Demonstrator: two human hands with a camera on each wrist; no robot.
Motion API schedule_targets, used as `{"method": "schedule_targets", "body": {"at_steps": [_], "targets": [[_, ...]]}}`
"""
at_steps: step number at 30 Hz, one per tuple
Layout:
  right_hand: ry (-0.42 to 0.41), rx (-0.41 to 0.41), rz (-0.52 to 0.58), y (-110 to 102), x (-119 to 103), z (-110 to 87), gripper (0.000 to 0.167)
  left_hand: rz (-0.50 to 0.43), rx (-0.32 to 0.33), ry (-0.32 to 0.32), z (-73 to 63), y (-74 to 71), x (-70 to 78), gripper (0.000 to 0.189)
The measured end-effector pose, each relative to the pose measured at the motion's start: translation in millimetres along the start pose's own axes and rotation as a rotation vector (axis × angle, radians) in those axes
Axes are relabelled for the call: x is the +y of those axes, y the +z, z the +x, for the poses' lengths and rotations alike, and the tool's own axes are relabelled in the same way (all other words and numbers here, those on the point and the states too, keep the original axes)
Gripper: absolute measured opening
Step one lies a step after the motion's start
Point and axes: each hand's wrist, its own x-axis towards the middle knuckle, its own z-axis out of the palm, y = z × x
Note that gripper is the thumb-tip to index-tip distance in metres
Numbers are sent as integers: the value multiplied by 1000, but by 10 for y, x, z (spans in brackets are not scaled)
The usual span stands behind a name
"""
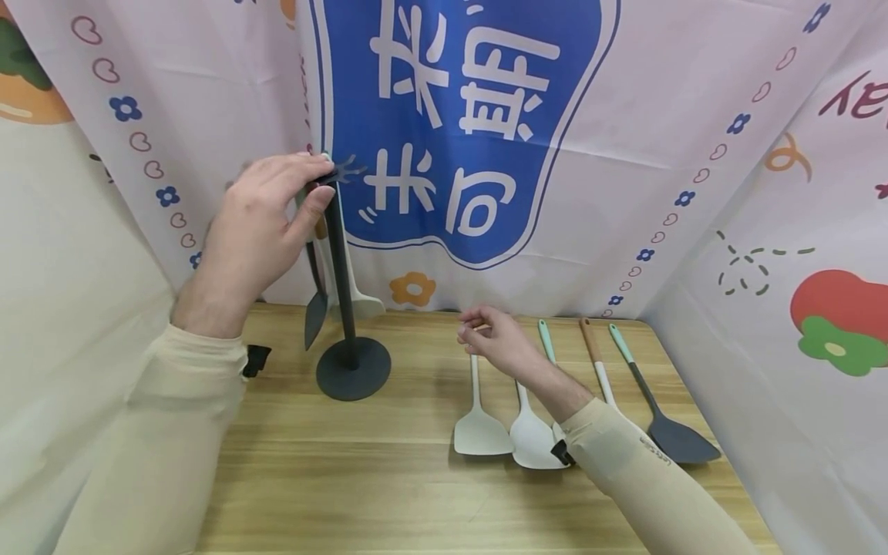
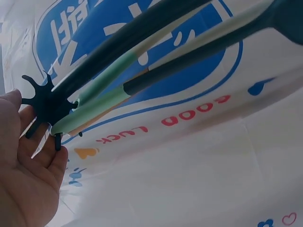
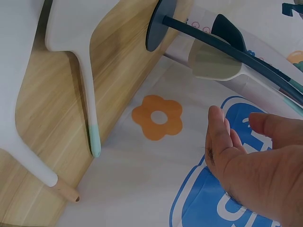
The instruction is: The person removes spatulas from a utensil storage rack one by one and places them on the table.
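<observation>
My left hand (image 1: 260,208) holds the hooked top (image 2: 49,104) of a dark utensil stand (image 1: 352,370), thumb and fingers around the hooks. A dark turner (image 1: 316,317) and a pale turner (image 1: 368,306) hang from it. Mint handles (image 2: 102,105) show beside the post in the left wrist view. My right hand (image 1: 506,343) hovers above the table's back part, fingers loosely bent, nothing between them. Beneath and beside it lie a cream turner (image 1: 483,433), a white turner (image 1: 533,443), a brown-handled white one (image 1: 602,378) and a dark mint-handled turner (image 1: 680,441). My right forearm hides part of the row.
The wooden table (image 1: 347,478) meets a printed cloth backdrop (image 1: 610,193) at its back edge. Cloth walls also stand at left and right (image 1: 770,354). The upright stand is left of the turners, near the back edge.
</observation>
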Motion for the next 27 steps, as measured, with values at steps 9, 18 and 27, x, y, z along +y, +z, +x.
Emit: {"method": "schedule_targets", "body": {"at_steps": [9, 18, 27], "targets": [[-15, -7, 27, -15, -23, -11, 39, 132, 75, 132, 9, 15, -9, 38], [-22, -13, 59, -26, -25, -21, 40, 139, 119, 213, -12, 22, -63, 35], [-21, -17, 74, -36, -10, -18, 40, 98, 185, 303, -99, 3, -92, 32]]}}
